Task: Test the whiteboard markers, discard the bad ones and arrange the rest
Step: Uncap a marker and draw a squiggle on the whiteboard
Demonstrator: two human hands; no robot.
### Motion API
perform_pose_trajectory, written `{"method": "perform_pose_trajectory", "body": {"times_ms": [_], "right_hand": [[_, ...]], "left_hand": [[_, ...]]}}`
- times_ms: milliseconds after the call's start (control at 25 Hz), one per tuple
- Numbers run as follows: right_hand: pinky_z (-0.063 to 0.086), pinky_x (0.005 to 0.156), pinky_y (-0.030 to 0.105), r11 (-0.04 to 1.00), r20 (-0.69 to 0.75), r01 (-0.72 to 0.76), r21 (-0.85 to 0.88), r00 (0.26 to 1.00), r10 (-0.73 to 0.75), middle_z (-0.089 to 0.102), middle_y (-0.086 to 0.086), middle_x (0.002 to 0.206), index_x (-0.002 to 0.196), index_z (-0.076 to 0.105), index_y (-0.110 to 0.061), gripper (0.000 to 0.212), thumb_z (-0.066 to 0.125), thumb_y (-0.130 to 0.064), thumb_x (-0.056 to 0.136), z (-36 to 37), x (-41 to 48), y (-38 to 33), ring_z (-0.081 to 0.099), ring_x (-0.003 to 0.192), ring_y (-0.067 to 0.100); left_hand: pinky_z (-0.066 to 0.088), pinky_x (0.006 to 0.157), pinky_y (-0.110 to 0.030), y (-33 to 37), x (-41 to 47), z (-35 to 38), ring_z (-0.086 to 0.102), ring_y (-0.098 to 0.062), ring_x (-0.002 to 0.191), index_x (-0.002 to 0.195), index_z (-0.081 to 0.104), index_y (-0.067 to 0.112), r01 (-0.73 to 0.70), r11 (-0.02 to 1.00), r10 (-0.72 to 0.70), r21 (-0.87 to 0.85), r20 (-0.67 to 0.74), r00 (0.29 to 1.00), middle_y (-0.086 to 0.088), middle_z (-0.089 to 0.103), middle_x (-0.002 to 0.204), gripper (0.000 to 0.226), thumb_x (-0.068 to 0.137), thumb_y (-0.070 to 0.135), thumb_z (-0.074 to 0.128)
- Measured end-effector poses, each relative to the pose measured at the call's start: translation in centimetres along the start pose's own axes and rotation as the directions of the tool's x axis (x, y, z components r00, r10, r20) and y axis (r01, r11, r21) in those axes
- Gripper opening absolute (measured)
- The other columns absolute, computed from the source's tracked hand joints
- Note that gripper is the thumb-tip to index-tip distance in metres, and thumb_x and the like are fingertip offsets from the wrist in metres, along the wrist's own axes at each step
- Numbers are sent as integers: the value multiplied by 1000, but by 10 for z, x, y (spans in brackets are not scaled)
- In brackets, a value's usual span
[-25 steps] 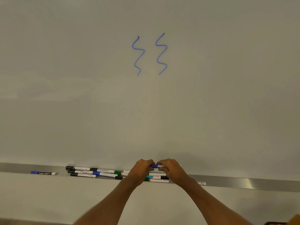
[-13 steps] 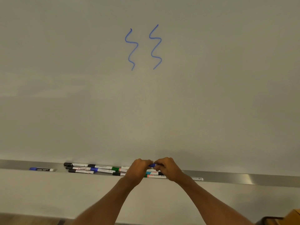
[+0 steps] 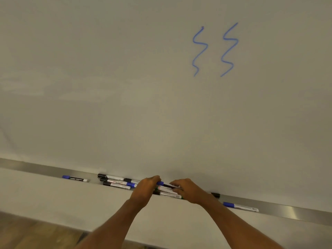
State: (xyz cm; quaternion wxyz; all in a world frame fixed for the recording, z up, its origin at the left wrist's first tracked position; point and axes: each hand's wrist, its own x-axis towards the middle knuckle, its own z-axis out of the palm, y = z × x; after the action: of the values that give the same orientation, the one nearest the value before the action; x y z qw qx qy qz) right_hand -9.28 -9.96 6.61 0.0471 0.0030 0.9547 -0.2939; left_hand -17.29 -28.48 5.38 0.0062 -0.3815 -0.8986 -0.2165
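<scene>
Both hands meet over the metal tray [image 3: 36, 167] at the foot of the whiteboard [image 3: 125, 87]. Left hand [image 3: 144, 188] curled round the cap end of a blue-capped marker [image 3: 161, 183], right hand [image 3: 187, 190] pinching its white barrel end. Marker runs roughly level between the two hands, just above the tray. Cannot tell if the cap is seated or loose. Directly under the hands more markers [image 3: 169, 194] lie in the tray, touching each other, partly hidden by fingers. Left of the left hand, a loose pile [image 3: 115, 182] of black- and blue-capped markers, overlapping. Further left, well apart, a lone blue marker [image 3: 75, 178] lying flat. Just right of the right wrist a black cap end [image 3: 215, 195] pokes out, and beyond it another blue marker [image 3: 239, 206] flat in the tray. Two blue squiggles [image 3: 200, 51] side by side high on the board, up and right of the hands. Wood floor [image 3: 27, 230] at bottom left
</scene>
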Motion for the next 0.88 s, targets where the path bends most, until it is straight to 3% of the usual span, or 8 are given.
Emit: {"method": "perform_pose_trajectory", "body": {"times_ms": [120, 280, 400, 600, 680, 760, 880], "right_hand": [[46, 90, 32, 995, 27, -34, -90, 999, 37, 62, 6, 123, 131, 54, -21, 35, 45, -22, 97, 26, 40, -34, 59, 106, 21], [46, 79, 33, 962, -10, -72, -262, 997, 72, 62, 9, 112, 122, 55, -23, 28, 46, -26, 96, 65, 99, -93, 59, 98, 25], [45, 74, 32, 944, -8, -61, -324, 998, 62, 64, 8, 108, 117, 57, -21, 25, 49, -26, 95, 97, 141, -135, 60, 94, 26], [46, 77, 33, 920, -5, -58, -387, 998, 61, 65, 8, 106, 114, 62, -19, 23, 51, -17, 94, 143, 210, -201, 62, 96, 27], [46, 76, 34, 902, 19, -54, -428, 997, 69, 66, 8, 105, 111, 62, -16, 22, 52, -12, 93, 159, 234, -223, 63, 97, 29], [47, 77, 35, 880, 36, -47, -473, 997, 73, 65, 10, 107, 110, 62, -12, 21, 53, -7, 91, 174, 257, -241, 63, 99, 29], [48, 80, 37, 873, 53, -43, -485, 996, 78, 64, 11, 110, 109, 61, -10, 21, 53, -3, 90, 193, 283, -262, 61, 102, 30]], "left_hand": [[51, 85, -32, -54, -8, -18, 63, -19, 93, 112, 57, 14, 35, 999, -36, -32, -35, 999, -4, 67, 107, 21, 92, 20, 53], [51, 81, -27, -135, -22, -44, 62, -14, 92, 111, 57, 17, 81, 997, -82, -18, -64, 995, 3, 65, 106, 19, 93, 20, 51], [50, 73, -29, -196, -29, -62, 62, -19, 88, 106, 58, 17, 115, 993, -113, 29, -55, 992, 1, 66, 101, 17, 90, 13, 54], [54, 82, -35, -291, -40, -87, 67, -26, 93, 106, 66, 11, 106, 990, -98, 88, -91, 991, -7, 70, 104, 29, 78, 7, 72], [46, 97, -41, -324, -46, -98, 59, -30, 114, 116, 64, 8, 129, 985, -123, 113, -54, 991, -11, 63, 123, 38, 79, 9, 72], [29, 111, -41, -353, -49, -106, 41, -26, 134, 132, 52, 12, 151, 976, -153, 157, 2, 988, -7, 46, 143, 44, 89, 16, 62], [9, 118, -39, -388, -50, -114, 17, -17, 144, 146, 29, 21, 161, 953, -194, 258, 108, 975, 3, 23, 155, 50, 99, 29, 43]]}}
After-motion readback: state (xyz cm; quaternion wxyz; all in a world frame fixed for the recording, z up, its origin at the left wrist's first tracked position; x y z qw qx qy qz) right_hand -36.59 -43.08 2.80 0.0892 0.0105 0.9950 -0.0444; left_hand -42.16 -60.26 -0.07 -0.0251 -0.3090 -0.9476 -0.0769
